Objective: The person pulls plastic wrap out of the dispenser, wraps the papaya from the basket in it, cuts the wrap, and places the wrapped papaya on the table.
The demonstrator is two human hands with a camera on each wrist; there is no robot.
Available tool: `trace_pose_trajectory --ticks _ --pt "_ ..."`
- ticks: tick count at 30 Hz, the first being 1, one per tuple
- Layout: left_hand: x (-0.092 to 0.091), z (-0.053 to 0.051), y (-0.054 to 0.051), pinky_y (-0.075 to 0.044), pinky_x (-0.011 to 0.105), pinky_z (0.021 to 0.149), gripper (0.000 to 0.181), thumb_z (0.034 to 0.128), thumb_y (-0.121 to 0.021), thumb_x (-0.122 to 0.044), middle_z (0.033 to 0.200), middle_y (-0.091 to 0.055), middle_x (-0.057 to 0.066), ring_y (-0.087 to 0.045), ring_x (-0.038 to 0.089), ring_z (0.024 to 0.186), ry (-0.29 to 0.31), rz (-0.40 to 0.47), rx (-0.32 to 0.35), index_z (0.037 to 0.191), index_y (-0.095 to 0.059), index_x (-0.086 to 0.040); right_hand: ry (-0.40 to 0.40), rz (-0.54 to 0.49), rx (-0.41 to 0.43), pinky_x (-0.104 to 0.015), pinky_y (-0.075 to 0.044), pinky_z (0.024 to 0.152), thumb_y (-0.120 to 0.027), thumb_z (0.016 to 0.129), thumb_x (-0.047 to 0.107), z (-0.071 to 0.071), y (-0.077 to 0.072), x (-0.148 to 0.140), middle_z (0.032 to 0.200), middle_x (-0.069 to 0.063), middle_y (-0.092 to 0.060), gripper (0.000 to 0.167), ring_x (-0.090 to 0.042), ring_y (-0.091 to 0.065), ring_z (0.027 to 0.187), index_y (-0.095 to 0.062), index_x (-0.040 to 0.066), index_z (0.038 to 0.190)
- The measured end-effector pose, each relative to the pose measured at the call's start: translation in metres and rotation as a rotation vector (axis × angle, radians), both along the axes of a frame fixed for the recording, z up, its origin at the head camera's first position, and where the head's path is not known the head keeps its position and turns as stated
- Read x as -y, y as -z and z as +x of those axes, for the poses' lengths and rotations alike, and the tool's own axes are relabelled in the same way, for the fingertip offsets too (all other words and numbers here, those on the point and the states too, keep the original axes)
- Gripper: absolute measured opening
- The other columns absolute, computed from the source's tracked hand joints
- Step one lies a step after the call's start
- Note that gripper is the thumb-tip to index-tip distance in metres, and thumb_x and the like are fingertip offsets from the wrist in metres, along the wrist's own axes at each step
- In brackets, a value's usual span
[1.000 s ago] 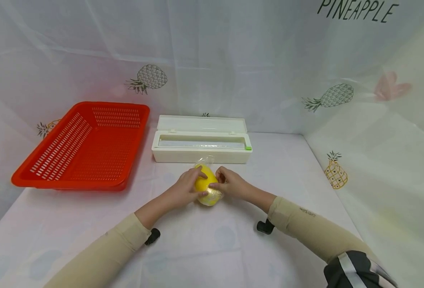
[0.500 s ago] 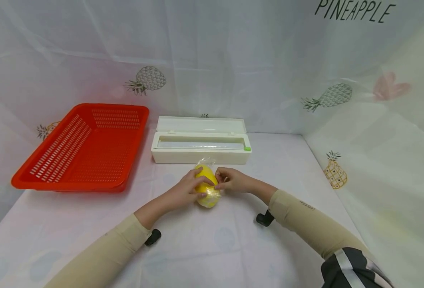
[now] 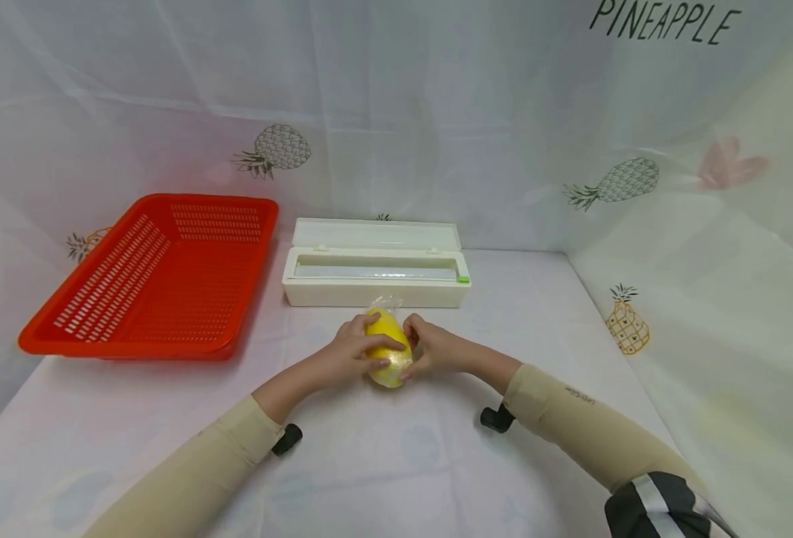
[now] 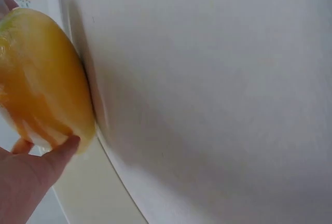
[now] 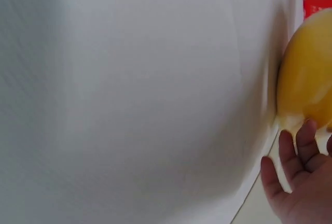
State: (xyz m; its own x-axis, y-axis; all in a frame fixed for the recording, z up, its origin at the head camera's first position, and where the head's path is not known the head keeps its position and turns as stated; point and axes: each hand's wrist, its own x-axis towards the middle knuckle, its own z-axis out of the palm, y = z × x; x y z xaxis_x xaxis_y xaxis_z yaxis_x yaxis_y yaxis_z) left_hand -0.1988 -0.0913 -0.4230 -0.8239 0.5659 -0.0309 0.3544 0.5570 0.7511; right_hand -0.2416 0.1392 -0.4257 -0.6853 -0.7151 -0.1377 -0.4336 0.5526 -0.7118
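A smooth, oblong yellow fruit, covered in shiny cling film, sits on the white cloth at the middle of the head view. Loose clear film stands up at its far end. My left hand holds the fruit from the left, its fingers spread over the top and side. On the opposite side my right hand has its thumb and curled fingers at the fruit. The left wrist view shows the fruit in orange-yellow with a greenish patch at one end. Fingertips touch its lower end in the right wrist view.
Just behind the fruit lies a long white cling film dispenser, lid raised, with a green slider at its right end. A red plastic basket stands at the left. Patterned cloth hangs behind and at the right.
My right thumb has moved down along the fruit's near right side, and the right fingers have spread from a pinch at its edge. My left hand stays on the fruit.
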Motion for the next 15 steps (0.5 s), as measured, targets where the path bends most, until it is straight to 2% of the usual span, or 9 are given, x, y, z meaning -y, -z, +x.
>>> trace_pose_trajectory --ticks 4,9,15 --pt "0.002 -0.003 0.002 -0.022 0.061 0.106 0.031 0.0908 -0.067 -0.028 0.151 -0.025 0.018 -0.016 0.04 0.139 0.04 -0.008 -0.031 0.122 -0.069 -0.027 -0.005 -0.001 0.016 -0.03 -0.042 0.073 -0.088 0.072 0.033 -0.007 0.002 0.0 0.09 -0.004 -0.048 0.06 -0.021 -0.048 0.087 -0.04 0.011 0.101" --pt "0.009 -0.006 0.005 -0.022 0.063 0.107 0.033 0.0913 -0.067 -0.029 0.153 -0.024 0.018 -0.016 0.039 0.141 0.082 -0.013 -0.037 0.124 -0.068 -0.029 -0.059 -0.079 0.04 -0.031 -0.04 0.071 -0.088 0.071 0.027 -0.019 0.007 -0.003 0.081 -0.003 -0.046 0.054 -0.019 -0.05 0.083 -0.041 0.01 0.091" --pt "0.015 -0.007 0.001 -0.024 0.06 0.11 0.031 0.0925 -0.067 -0.024 0.157 -0.017 0.016 -0.014 0.034 0.144 0.126 -0.014 0.004 0.123 -0.067 -0.028 -0.091 -0.147 0.06 -0.033 -0.045 0.073 -0.086 0.075 0.019 -0.024 0.007 -0.01 0.082 -0.005 -0.053 0.041 -0.02 -0.052 0.083 -0.05 0.007 0.092"
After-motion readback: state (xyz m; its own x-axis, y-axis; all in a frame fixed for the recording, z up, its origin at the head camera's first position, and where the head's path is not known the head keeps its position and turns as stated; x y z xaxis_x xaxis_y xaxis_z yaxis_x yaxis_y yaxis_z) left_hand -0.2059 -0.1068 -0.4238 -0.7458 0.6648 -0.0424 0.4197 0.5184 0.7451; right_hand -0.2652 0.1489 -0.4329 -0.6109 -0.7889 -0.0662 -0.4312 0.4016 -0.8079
